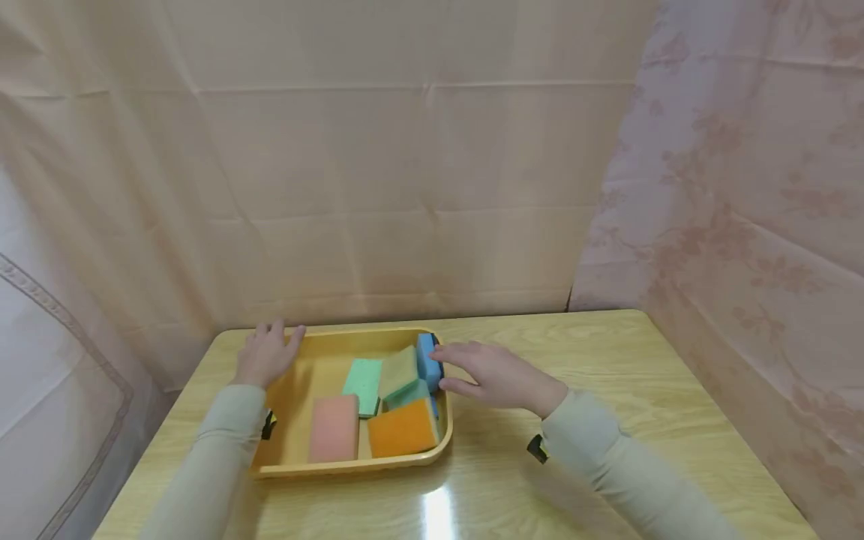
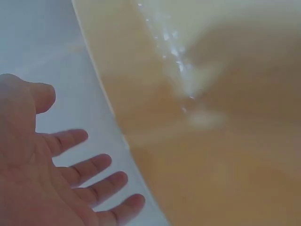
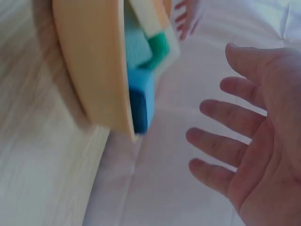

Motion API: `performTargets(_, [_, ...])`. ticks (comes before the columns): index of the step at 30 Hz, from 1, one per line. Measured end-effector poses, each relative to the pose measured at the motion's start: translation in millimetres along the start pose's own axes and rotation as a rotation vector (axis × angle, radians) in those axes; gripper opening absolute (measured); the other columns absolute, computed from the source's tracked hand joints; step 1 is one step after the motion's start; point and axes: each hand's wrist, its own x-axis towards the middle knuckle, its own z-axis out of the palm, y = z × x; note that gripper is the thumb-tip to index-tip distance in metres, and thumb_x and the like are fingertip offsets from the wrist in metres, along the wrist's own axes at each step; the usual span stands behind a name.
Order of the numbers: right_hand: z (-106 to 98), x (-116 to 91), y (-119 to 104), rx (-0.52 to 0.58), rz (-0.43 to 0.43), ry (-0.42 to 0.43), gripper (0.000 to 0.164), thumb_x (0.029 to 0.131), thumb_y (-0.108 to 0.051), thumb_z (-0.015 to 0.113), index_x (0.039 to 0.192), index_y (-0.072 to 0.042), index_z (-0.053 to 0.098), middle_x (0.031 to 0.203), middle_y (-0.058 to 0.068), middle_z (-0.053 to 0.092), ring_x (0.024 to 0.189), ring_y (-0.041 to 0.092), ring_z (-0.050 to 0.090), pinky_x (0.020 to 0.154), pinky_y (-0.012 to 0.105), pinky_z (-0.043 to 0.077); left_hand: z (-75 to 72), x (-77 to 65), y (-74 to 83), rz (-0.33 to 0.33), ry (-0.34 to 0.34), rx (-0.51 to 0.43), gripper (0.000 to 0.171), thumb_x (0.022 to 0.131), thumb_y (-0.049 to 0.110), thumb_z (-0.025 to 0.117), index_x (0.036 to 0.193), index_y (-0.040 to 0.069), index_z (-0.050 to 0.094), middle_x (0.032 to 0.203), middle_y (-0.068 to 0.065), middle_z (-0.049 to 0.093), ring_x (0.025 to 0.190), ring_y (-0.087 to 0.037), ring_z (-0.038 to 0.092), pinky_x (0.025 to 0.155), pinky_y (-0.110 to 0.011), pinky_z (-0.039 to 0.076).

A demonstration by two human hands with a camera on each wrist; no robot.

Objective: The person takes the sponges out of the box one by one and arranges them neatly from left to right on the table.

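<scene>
A yellow tray (image 1: 297,435) stands on the table, holding several sponges. Among them are a pink sponge (image 1: 334,429), an orange one (image 1: 403,430), a mint green one (image 1: 364,381), a beige one (image 1: 399,372) and a blue one (image 1: 428,363). Over the tray's left end is my left hand (image 1: 265,356), with fingers spread and holding nothing in the left wrist view. My right hand (image 1: 496,375) is at the right end, its fingertips near the blue sponge. In the right wrist view those fingers look apart from the tray and sponge, and the palm holds nothing.
The wood-grain table (image 1: 607,375) extends right of the tray and in front of it. A beige curtain (image 1: 405,187) hangs behind, a floral pink cloth (image 1: 763,225) at the right, and a white cloth (image 1: 54,360) at the left.
</scene>
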Motion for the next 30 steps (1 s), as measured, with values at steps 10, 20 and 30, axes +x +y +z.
performTargets(10, [27,10,-37,-0.042,-0.201,-0.041,0.03,0.101,-0.029,0.064,0.124,-0.011,0.07,0.117,-0.002,0.071,0.099,0.01,0.065,0.09,0.027,0.052,10.5,-1.0,-9.0,0.091,0.187,0.033,0.037,0.099,0.029,0.061,0.119,-0.002,0.059,0.123,-0.037,0.053,0.108,-0.058,0.05,0.083,-0.067,0.044])
performTargets(20, [45,3,-54,-0.031,-0.19,-0.193,0.03,0.096,-0.031,0.072,0.122,-0.017,0.073,0.116,-0.009,0.071,0.095,0.005,0.058,0.083,0.016,0.046,30.3,1.4,-15.3,0.101,0.245,0.05,0.033,0.096,0.015,0.064,0.123,-0.004,0.064,0.118,-0.036,0.058,0.107,-0.057,0.052,0.083,-0.066,0.045])
performTargets(30, [50,3,-60,-0.076,-0.17,-0.196,0.026,0.093,-0.026,0.075,0.118,-0.017,0.075,0.11,-0.011,0.072,0.088,0.005,0.054,0.076,0.014,0.042,33.7,9.1,-0.6,-0.004,0.282,0.123,0.028,0.095,0.007,0.059,0.12,-0.004,0.067,0.117,-0.032,0.06,0.104,-0.054,0.054,0.085,-0.065,0.044])
